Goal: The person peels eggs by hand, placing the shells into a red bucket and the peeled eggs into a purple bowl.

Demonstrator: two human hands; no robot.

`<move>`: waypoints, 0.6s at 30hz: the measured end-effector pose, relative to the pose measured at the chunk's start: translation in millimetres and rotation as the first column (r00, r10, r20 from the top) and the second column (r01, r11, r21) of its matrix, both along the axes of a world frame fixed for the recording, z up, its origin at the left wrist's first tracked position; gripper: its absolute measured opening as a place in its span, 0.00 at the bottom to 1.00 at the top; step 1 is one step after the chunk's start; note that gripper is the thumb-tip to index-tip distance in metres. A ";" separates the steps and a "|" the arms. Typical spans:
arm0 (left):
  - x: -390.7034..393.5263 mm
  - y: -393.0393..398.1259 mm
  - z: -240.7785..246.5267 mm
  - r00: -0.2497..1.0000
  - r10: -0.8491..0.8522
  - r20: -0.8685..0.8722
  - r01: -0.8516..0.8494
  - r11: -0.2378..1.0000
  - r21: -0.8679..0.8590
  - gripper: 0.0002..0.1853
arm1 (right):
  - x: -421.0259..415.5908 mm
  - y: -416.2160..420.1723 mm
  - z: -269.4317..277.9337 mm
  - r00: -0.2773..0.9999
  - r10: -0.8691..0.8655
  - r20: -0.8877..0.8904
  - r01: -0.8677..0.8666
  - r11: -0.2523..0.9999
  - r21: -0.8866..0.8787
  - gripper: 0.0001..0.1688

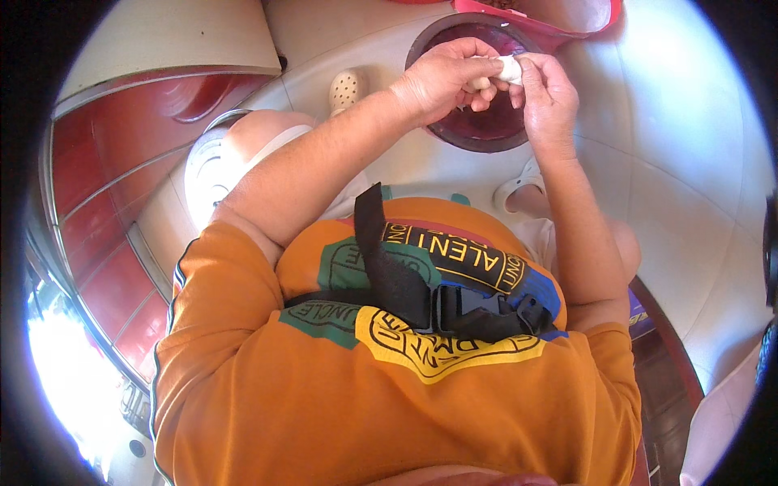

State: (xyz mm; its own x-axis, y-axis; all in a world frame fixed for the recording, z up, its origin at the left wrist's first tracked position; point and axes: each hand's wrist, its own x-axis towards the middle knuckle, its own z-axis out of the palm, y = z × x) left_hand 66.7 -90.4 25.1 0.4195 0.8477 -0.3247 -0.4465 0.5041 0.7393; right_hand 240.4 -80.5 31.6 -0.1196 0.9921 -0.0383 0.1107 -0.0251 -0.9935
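Both my hands are raised over a dark round basin (486,144) on the floor. My left hand (447,79) and my right hand (550,88) meet at a small white piece (509,70), soft-looking and crumpled; its exact kind cannot be made out. The thumb and fingers of my right hand pinch one side of it, while my left thumb and fingers grip the other. A paler cream lump (480,84) shows between the fingers of my left hand. The basin has a reddish-purple inside, partly hidden by my hands, with small white bits near its far rim.
A pink-red container (556,39) stands just beyond the basin. On the left is a cabinet with red panels (103,164). My feet in pale clogs (347,88) rest on light floor tiles (656,121). A black buckled strap (450,310) crosses my orange shirt.
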 end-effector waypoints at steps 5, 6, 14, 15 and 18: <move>-7.5 7.6 6.1 0.992 0.074 0.101 -0.079 0.996 0.044 0.09 | 8.6 7.2 3.1 0.996 0.075 0.043 -0.070 0.990 -0.123 0.08; -8.2 9.8 4.7 0.991 0.088 0.099 -0.094 0.994 0.054 0.09 | 11.3 9.4 0.7 0.994 0.107 0.027 -0.102 0.985 -0.138 0.10; -4.1 4.9 3.5 0.988 -0.008 -0.155 0.017 0.998 0.058 0.13 | 7.2 4.5 6.1 0.982 0.167 0.088 -0.166 0.986 -0.020 0.10; -5.1 5.6 5.1 0.983 -0.034 -0.179 0.046 0.997 0.064 0.14 | 8.1 4.6 6.8 0.980 0.178 0.092 -0.177 0.984 -0.020 0.09; -8.5 7.5 8.3 0.977 -0.078 -0.198 0.093 0.993 0.069 0.14 | 9.3 5.8 13.7 0.978 0.192 0.077 -0.191 0.981 -0.023 0.08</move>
